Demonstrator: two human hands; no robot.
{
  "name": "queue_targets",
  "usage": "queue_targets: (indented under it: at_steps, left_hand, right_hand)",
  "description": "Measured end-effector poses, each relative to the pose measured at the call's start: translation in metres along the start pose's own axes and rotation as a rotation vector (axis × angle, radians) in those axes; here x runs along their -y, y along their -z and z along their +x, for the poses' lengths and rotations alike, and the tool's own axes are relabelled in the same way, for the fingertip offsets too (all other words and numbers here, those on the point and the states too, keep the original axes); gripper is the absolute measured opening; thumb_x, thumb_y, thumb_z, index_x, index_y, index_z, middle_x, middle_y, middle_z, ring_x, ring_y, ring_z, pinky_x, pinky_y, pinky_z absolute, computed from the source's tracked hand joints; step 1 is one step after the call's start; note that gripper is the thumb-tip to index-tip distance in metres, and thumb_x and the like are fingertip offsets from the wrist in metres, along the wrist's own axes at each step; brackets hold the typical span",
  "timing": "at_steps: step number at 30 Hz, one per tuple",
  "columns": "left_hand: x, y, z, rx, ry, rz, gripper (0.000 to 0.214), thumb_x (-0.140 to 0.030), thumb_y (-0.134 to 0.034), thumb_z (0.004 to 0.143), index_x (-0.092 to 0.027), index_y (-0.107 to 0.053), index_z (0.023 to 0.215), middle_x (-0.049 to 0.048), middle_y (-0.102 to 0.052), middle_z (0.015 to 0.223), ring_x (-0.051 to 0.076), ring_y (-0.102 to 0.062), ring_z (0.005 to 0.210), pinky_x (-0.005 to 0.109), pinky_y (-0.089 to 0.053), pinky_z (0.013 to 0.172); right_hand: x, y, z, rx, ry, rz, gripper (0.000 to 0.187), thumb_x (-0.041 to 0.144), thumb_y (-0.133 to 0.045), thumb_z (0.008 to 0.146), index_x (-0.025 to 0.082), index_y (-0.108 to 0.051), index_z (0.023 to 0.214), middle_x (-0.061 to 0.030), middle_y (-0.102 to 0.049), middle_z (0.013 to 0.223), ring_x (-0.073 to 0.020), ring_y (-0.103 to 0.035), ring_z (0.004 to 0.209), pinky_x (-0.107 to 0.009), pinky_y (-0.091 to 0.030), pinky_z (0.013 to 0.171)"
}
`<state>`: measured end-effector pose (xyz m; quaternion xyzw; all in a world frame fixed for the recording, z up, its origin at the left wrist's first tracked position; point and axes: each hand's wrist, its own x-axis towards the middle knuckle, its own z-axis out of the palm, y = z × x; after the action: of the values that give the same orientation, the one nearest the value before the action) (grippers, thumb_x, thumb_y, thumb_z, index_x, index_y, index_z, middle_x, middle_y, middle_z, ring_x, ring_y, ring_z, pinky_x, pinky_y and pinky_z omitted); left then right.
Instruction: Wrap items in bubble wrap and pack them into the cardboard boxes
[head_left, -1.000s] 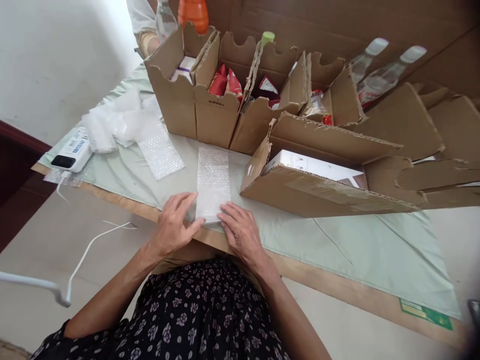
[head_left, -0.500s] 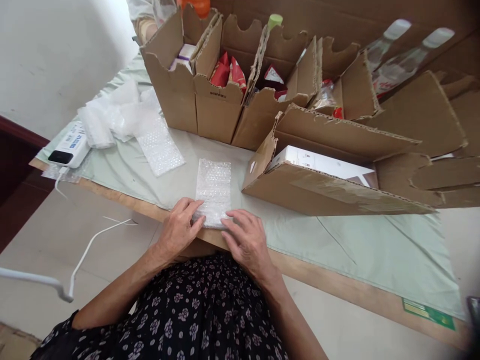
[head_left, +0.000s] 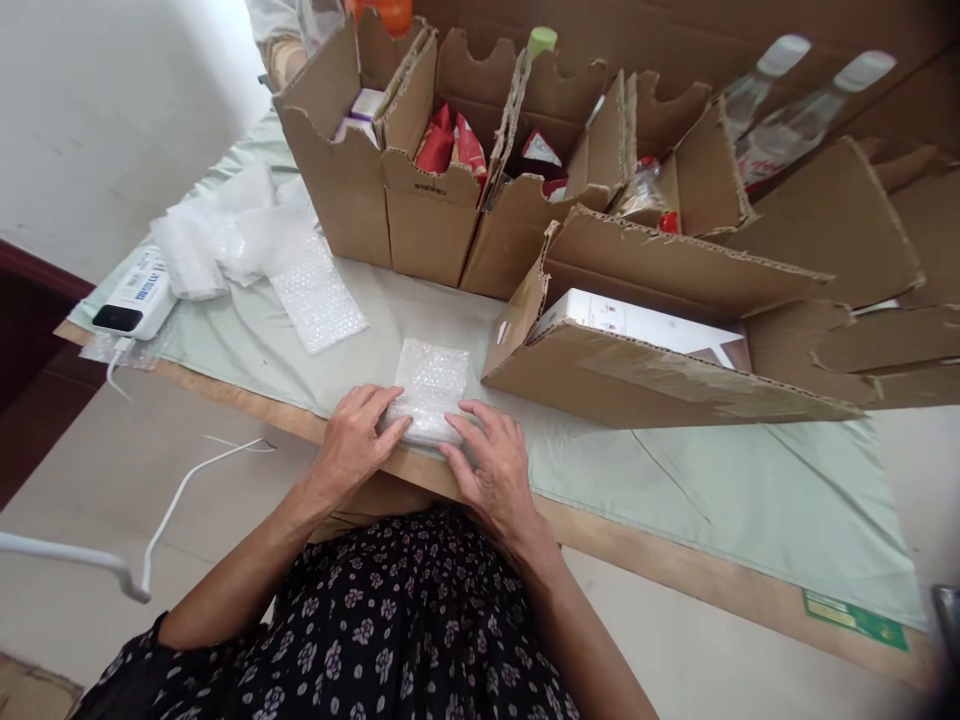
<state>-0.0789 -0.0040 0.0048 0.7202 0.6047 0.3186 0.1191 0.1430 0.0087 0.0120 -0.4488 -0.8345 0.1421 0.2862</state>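
A bubble-wrap bundle lies on the pale green cloth at the near table edge, rolled into a short packet. My left hand grips its near left end, fingers curled over the wrap. Pressing on its near right corner is my right hand, fingers bent on the wrap. What is inside the wrap is hidden. Just to the right lies an open flat cardboard box holding a white carton.
Several upright cardboard boxes with red packets stand behind. Loose bubble wrap and a white device with a cable lie at the left. Clear bottles lean at the back right. Another person's arm shows at the top.
The long bubble-wrap strip has been rolled toward me into a much shorter packet. Both hands stayed on its near end.
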Motion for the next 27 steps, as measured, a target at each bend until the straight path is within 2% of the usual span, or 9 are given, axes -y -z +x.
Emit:
queue_targets:
  at_steps: [4, 8, 11, 15, 18, 20, 23, 25, 27]
  left_hand:
    - [0.002, -0.004, 0.005, -0.065, -0.016, 0.046, 0.029, -0.032, -0.061, 0.101, -0.013, -0.070, 0.121, 0.0128, -0.071, 0.107, 0.027, -0.066, 0.098, 0.042, -0.055, 0.089]
    - [-0.003, 0.006, -0.010, -0.049, -0.114, -0.038, 0.036, -0.031, -0.066, 0.098, -0.015, -0.064, 0.129, 0.0145, -0.069, 0.122, 0.029, -0.064, 0.114, 0.044, -0.051, 0.100]
    - [-0.003, 0.008, -0.014, -0.006, -0.099, -0.090, 0.031, -0.027, -0.063, 0.099, -0.017, -0.064, 0.129, 0.0107, -0.074, 0.115, 0.026, -0.066, 0.106, 0.041, -0.051, 0.096]
    - [0.003, -0.004, 0.003, -0.066, 0.011, 0.005, 0.030, -0.033, -0.062, 0.099, -0.015, -0.068, 0.124, 0.0116, -0.075, 0.106, 0.027, -0.066, 0.097, 0.043, -0.052, 0.091]
    - [0.003, -0.010, 0.017, -0.118, 0.119, 0.016, 0.034, -0.038, -0.064, 0.097, -0.015, -0.070, 0.122, 0.0128, -0.073, 0.105, 0.029, -0.066, 0.101, 0.046, -0.052, 0.095]
    - [-0.001, -0.008, 0.017, -0.145, 0.205, -0.089, 0.040, -0.041, -0.065, 0.095, -0.015, -0.069, 0.125, 0.0127, -0.072, 0.108, 0.028, -0.066, 0.103, 0.045, -0.054, 0.094]
    - [-0.013, -0.002, 0.004, -0.166, 0.420, -0.390, 0.050, -0.044, -0.068, 0.092, -0.017, -0.065, 0.134, 0.0118, -0.071, 0.116, 0.024, -0.068, 0.103, 0.040, -0.056, 0.091]
    - [-0.021, 0.002, -0.005, -0.120, 0.577, -0.672, 0.057, -0.044, -0.075, 0.087, -0.018, -0.063, 0.136, 0.0124, -0.071, 0.124, 0.024, -0.069, 0.107, 0.039, -0.056, 0.094]
    - [-0.029, 0.002, -0.010, -0.042, 0.676, -0.971, 0.064, -0.043, -0.083, 0.079, -0.017, -0.063, 0.134, 0.0132, -0.072, 0.126, 0.026, -0.069, 0.113, 0.040, -0.054, 0.100]
  right_hand:
    - [-0.003, -0.007, 0.004, 0.087, 0.094, -0.061, 0.027, 0.022, -0.064, 0.098, 0.021, -0.070, 0.125, -0.0120, -0.073, 0.132, -0.0305, -0.062, 0.127, -0.046, -0.050, 0.100]
    - [-0.004, -0.005, 0.009, 0.094, 0.007, 0.054, 0.024, 0.023, -0.059, 0.103, 0.023, -0.072, 0.123, -0.0088, -0.078, 0.119, -0.0260, -0.068, 0.115, -0.044, -0.050, 0.098]
    - [-0.001, -0.001, 0.010, 0.118, -0.054, 0.141, 0.026, 0.029, -0.056, 0.105, 0.023, -0.071, 0.125, -0.0070, -0.079, 0.114, -0.0238, -0.070, 0.104, -0.042, -0.052, 0.095]
    - [0.001, -0.006, 0.013, 0.057, -0.053, -0.023, 0.036, 0.028, -0.056, 0.104, 0.021, -0.065, 0.138, -0.0154, -0.067, 0.142, -0.0298, -0.063, 0.124, -0.046, -0.051, 0.098]
    - [-0.002, -0.015, 0.020, 0.122, 0.013, -0.099, 0.038, 0.023, -0.060, 0.100, 0.023, -0.065, 0.138, -0.0156, -0.062, 0.148, -0.0328, -0.057, 0.133, -0.050, -0.048, 0.103]
    - [-0.006, -0.020, 0.025, 0.153, -0.028, -0.077, 0.038, 0.017, -0.058, 0.099, 0.025, -0.067, 0.135, -0.0133, -0.068, 0.142, -0.0322, -0.060, 0.130, -0.049, -0.049, 0.100]
    - [-0.009, -0.020, 0.028, 0.078, -0.160, 0.095, 0.035, 0.017, -0.054, 0.100, 0.024, -0.069, 0.131, -0.0103, -0.073, 0.133, -0.0292, -0.066, 0.119, -0.046, -0.051, 0.097]
    - [-0.006, -0.015, 0.026, 0.017, -0.223, 0.256, 0.032, 0.021, -0.055, 0.100, 0.024, -0.070, 0.129, -0.0084, -0.076, 0.128, -0.0269, -0.068, 0.114, -0.045, -0.051, 0.098]
    - [0.001, -0.008, 0.019, 0.031, -0.247, 0.405, 0.030, 0.025, -0.058, 0.099, 0.025, -0.071, 0.126, -0.0063, -0.077, 0.122, -0.0250, -0.069, 0.109, -0.043, -0.051, 0.098]
